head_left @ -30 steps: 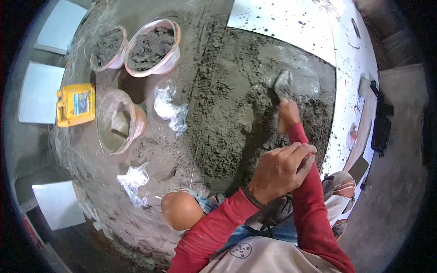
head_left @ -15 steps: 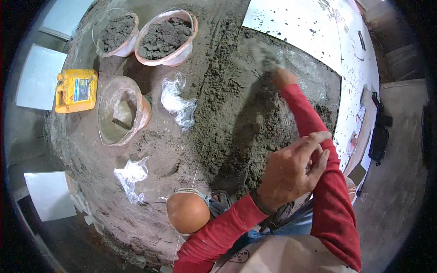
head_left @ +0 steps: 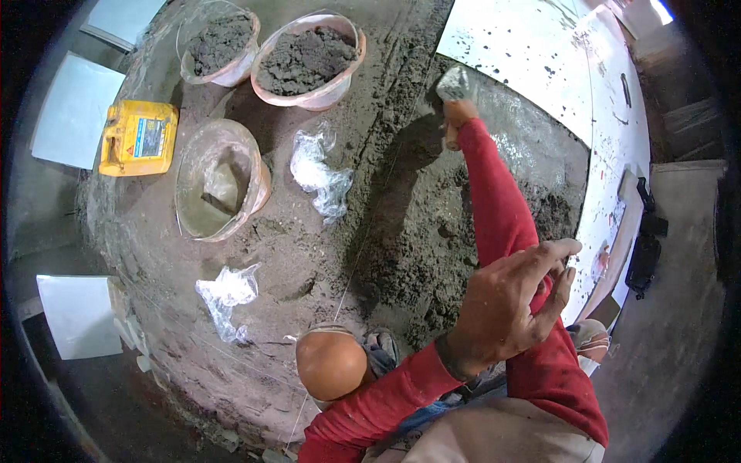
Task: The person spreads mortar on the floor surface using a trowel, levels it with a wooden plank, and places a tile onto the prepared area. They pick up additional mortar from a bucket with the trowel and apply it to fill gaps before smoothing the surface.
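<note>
My right hand (head_left: 461,113) grips a trowel (head_left: 454,82) at the far end of my outstretched arm. Its grey blade lies on or just over the smooth wet mortar near the corner of a white tile (head_left: 517,46). Nearer to me, rough, crumbly mortar (head_left: 428,231) spreads over the floor. My left hand (head_left: 509,301) hovers over my right forearm, thumb and fingers bent but apart, nothing visible between them. Whether it touches the red sleeve, I cannot tell. A taut string (head_left: 351,282) runs along the left side of the mortar.
Two buckets of dark mortar (head_left: 309,62) (head_left: 221,45) stand far left. Nearer are a bucket with a scoop-like piece inside (head_left: 258,197), a yellow jerrycan (head_left: 139,139) and crumpled clear plastic (head_left: 320,176). White tiles border the right side. An orange kneepad (head_left: 332,364) covers my left knee.
The trowel, blurred before, has moved slightly forward and now shows clearly. My left hand has shifted a little right, its fingers more spread. The whole view has shifted slightly.
</note>
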Available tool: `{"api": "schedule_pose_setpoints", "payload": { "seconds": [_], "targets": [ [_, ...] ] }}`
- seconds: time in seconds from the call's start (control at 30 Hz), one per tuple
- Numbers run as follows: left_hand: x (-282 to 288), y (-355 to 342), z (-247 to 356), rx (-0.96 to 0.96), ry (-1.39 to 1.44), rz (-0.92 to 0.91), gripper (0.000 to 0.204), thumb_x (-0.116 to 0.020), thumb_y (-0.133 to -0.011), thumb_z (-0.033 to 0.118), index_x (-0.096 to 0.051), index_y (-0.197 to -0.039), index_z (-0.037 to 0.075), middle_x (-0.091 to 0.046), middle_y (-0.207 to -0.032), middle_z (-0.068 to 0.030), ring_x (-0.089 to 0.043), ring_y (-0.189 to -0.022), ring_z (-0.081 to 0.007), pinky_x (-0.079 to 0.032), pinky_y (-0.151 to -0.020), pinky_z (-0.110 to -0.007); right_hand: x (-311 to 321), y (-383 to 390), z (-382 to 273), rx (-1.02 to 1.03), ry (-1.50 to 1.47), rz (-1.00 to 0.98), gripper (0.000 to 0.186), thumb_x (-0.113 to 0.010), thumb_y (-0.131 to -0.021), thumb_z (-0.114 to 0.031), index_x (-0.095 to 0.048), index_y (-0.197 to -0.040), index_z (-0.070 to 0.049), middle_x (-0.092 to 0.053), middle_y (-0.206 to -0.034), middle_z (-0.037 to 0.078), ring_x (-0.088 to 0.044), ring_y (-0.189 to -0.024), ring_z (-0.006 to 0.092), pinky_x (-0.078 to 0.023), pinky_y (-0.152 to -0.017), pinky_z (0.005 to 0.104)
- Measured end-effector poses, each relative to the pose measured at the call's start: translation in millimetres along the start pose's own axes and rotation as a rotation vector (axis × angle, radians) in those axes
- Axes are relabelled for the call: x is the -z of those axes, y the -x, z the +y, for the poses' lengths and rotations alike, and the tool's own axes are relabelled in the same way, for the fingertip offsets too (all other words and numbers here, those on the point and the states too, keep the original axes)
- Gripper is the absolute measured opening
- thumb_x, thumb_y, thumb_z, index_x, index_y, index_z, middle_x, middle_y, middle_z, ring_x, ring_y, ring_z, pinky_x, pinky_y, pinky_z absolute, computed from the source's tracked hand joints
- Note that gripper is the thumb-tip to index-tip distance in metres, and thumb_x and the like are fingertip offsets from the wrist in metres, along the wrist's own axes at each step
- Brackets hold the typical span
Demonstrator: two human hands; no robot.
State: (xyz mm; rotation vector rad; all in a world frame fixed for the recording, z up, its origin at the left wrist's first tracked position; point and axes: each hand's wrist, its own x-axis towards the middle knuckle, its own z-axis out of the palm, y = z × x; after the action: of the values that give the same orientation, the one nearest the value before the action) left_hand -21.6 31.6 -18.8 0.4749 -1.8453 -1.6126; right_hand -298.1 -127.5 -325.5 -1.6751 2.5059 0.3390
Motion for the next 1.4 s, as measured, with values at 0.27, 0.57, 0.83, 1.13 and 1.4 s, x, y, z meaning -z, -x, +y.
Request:
{"api": "schedule_pose_setpoints", "payload": {
  "seconds": [0.27,0.57,0.83,1.13,1.4],
  "targets": [
    [1,2,13,0.110,0.169,-0.006,0.030,-0.065,-0.091,0.014,-0.061,-0.120,0.008,-0.067,-0.080,-0.0069,-0.065,-0.064,-0.0188,-0.053,-0.062,-0.031,-9,-29,22,0.301,0.265,-0.044,0.015,-0.066,-0.078,-0.025,-0.076,-0.083,-0.014,-0.074,-0.092,0.011,-0.072,-0.085,0.0264,-0.059,-0.070,0.0389],
    [-14,3,6,0.042,0.145,0.018,0.029,-0.064,-0.091,0.017,-0.060,-0.119,0.008,-0.066,-0.082,-0.0086,-0.065,-0.065,-0.0209,-0.053,-0.063,-0.032,-32,95,75,0.381,-0.251,-0.173,0.015,-0.055,-0.088,-0.017,-0.062,-0.095,-0.005,-0.061,-0.086,0.016,-0.063,-0.081,0.0348,-0.051,-0.073,0.0452],
    [-41,11,8,0.004,0.089,-0.037,0.025,-0.062,-0.092,0.019,-0.062,-0.113,0.007,-0.068,-0.085,-0.0116,-0.069,-0.071,-0.0260,-0.055,-0.065,-0.036,71,282,9,0.180,-0.367,-0.330,0.025,-0.052,-0.096,-0.024,-0.061,-0.097,-0.001,-0.067,-0.084,0.018,-0.066,-0.072,0.0369,-0.052,-0.065,0.0472],
    [-76,55,14,0.045,0.121,-0.218,0.023,-0.065,-0.087,0.019,-0.060,-0.106,0.007,-0.067,-0.090,-0.0140,-0.068,-0.081,-0.0319,-0.054,-0.073,-0.042,9,285,99,-0.575,-0.993,-0.220,0.047,-0.047,-0.101,-0.040,-0.063,-0.116,0.001,-0.061,-0.075,0.012,-0.057,-0.062,0.0158,-0.049,-0.059,0.0356],
    [-104,82,29,-0.011,0.152,-0.351,0.030,-0.067,-0.083,0.021,-0.059,-0.106,0.005,-0.066,-0.094,-0.0159,-0.068,-0.082,-0.0340,-0.054,-0.075,-0.043,-40,357,-30,0.171,-0.468,-0.055,0.028,-0.055,-0.095,-0.030,-0.059,-0.107,-0.005,-0.063,-0.073,0.018,-0.062,-0.060,0.0420,-0.053,-0.058,0.0485]
  ]
}}
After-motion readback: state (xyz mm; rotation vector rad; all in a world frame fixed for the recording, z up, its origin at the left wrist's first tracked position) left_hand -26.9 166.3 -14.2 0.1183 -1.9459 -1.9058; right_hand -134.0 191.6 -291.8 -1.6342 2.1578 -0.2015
